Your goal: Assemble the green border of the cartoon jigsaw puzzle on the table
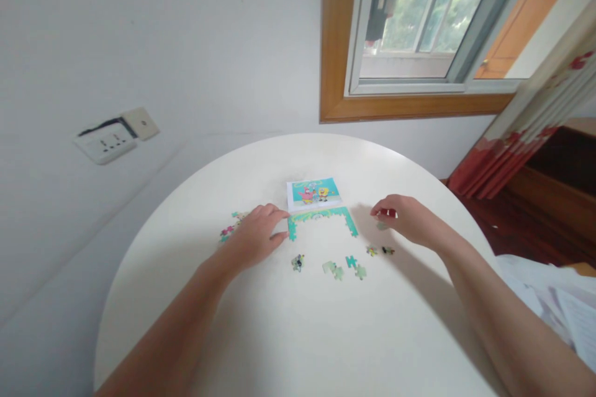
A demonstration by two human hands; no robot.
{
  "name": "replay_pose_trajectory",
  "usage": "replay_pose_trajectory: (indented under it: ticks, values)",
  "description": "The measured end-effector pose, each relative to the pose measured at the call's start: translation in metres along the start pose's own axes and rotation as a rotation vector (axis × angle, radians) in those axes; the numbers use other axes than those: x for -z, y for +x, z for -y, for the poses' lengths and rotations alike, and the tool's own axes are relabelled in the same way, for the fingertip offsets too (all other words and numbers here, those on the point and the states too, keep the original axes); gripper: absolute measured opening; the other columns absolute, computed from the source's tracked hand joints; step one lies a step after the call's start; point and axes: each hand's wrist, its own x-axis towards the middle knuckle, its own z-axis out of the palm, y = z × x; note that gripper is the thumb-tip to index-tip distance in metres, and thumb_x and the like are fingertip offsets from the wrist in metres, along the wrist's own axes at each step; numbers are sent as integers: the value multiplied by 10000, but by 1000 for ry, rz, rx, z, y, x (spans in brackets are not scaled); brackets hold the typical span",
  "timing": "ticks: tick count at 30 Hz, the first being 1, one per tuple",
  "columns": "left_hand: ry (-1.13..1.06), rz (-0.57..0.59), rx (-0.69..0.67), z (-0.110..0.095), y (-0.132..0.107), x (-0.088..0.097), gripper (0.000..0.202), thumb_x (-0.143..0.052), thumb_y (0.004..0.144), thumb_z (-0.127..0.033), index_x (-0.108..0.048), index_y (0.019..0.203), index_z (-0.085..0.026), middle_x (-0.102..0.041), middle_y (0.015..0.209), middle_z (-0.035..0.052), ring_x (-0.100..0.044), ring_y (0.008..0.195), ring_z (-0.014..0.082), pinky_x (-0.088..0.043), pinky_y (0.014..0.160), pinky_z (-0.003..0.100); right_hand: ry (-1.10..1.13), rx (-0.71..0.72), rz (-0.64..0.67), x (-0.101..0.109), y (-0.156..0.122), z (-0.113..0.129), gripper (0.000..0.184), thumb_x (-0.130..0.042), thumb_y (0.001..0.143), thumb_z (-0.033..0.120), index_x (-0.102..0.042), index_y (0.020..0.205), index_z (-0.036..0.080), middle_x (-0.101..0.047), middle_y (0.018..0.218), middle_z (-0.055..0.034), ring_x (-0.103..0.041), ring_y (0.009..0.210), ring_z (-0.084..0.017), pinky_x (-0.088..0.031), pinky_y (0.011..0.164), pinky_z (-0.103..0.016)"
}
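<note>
A partly joined green puzzle frame point(321, 216) lies on the round white table point(298, 322), shaped like an open arch. My left hand point(258, 234) rests at its left end, thumb and forefinger pinching the frame's corner. My right hand point(405, 217) hovers right of the frame, fingers curled down over a pale loose piece point(382, 225). Behind the frame lies a small cartoon reference picture point(313, 193). Loose pieces point(342, 268) are scattered in front of the frame, and more pieces point(229, 231) sit partly hidden behind my left hand.
The table stands against a white wall with a socket plate point(107, 144). A wood-framed window point(419, 37) is above right, with a red-patterned curtain point(526, 130) and dark wooden furniture point(559, 186) beside it. White papers point(559, 304) lie at the right edge.
</note>
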Motion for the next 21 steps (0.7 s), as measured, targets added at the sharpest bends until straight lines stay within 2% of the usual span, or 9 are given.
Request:
replay_pose_trajectory:
  ticks: [4,8,11,16,21]
  values:
    - [-6,0,7,0,0,0,329,-541,841,-241,-595,1148,-133,-588,1083,116,-518,1029,263,-408,937,412,-15,-27,146,7,-5,-10,208,-515,755,171,-711,822,192,-670,785,-42,-592,691,-167,-415,649,-264]
    - [-19,9,12,-1,2,2,331,-520,850,-239,-595,1150,-121,-588,1086,123,-520,1027,263,-408,941,414,15,65,316,10,-8,-13,214,-548,713,168,-708,852,199,-675,784,-34,-598,689,-165,-417,630,-254]
    - [-27,12,12,-1,2,3,330,-514,848,-254,-600,1142,-130,-590,1088,118,-524,1026,264,-410,941,415,45,140,334,9,-9,-8,251,-559,698,146,-708,895,191,-679,817,-48,-604,733,-169,-426,647,-246]
    - [-24,19,13,0,2,3,335,-505,848,-273,-596,1144,-144,-591,1095,112,-524,1032,262,-407,946,416,102,173,348,4,-10,10,236,-592,717,150,-716,914,190,-669,822,-50,-595,717,-155,-427,637,-237]
    - [-19,14,6,1,2,2,336,-502,851,-275,-593,1146,-140,-590,1098,112,-521,1033,260,-404,949,413,262,389,413,-12,-12,35,205,-627,755,171,-717,937,199,-625,885,-43,-576,738,-124,-439,673,-227]
